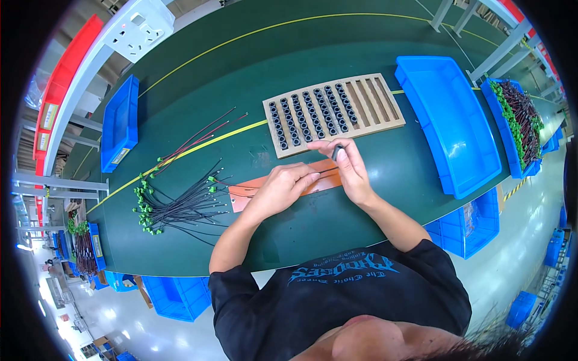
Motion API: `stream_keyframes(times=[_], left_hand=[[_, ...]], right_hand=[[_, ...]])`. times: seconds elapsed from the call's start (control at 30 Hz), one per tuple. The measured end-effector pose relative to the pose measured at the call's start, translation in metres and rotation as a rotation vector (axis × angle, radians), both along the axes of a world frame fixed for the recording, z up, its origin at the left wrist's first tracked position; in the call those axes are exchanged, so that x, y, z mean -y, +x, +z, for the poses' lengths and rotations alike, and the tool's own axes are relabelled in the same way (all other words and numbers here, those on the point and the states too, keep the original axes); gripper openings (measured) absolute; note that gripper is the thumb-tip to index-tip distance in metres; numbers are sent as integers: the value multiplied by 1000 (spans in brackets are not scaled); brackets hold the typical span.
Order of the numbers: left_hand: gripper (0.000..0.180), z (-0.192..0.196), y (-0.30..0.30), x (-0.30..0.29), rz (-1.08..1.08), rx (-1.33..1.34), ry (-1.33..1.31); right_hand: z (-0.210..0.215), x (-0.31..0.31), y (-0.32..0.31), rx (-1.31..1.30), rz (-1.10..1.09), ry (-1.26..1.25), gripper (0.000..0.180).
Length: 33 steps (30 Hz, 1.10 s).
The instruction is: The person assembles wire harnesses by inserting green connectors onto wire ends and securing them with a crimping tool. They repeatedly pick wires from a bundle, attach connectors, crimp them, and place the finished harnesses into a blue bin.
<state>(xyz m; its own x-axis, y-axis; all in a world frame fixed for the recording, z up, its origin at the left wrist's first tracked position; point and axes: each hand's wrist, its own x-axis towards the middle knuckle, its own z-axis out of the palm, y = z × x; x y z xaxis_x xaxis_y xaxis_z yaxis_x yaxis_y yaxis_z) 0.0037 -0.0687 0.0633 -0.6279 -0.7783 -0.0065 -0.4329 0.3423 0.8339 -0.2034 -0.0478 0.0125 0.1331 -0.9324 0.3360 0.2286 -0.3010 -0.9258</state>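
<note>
My left hand (pixel 286 188) is closed over an orange strip (pixel 322 183), pinching a thin dark cable whose end points toward my right hand (pixel 354 174). Between thumb and fingers, that right hand grips a small black cylindrical part (pixel 337 151); its far side is hidden by the fingers. Just beyond the hands lies a wooden slotted rack (pixel 376 127), where rows of similar black round parts (pixel 305 117) fill the left and middle slots. Left of my left hand, a fanned bundle of black cables (pixel 174 207) with green connectors (pixel 143 204) rests on the green table.
A large blue tray (pixel 451 129) stands right of the rack, with a bin of dark cables (pixel 521 123) beyond it. Red-and-black cables (pixel 195 137) lie at the left. A blue bin (pixel 120 123) and a white socket box (pixel 138 30) are at the far left.
</note>
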Motion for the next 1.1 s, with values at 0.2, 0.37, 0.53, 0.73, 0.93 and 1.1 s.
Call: stream_keyframes(times=[0.2,0.37,0.53,0.73,0.93,1.1], left_hand=[[21,-4,0,3,47,-43,-74],[23,-5,-1,6,117,-151,-12],[26,-11,1,10,147,-159,21],[26,-6,1,10,113,-110,104],[27,-4,3,9,124,-108,108],[27,-3,3,8,137,-137,158]], right_hand=[[11,-1,0,-97,-180,-41,29],[3,7,-17,423,-64,244,30],[4,5,-16,469,-14,357,29],[2,6,-18,249,-55,223,28],[9,3,-15,140,-54,203,30],[9,1,-17,111,-38,176,37]])
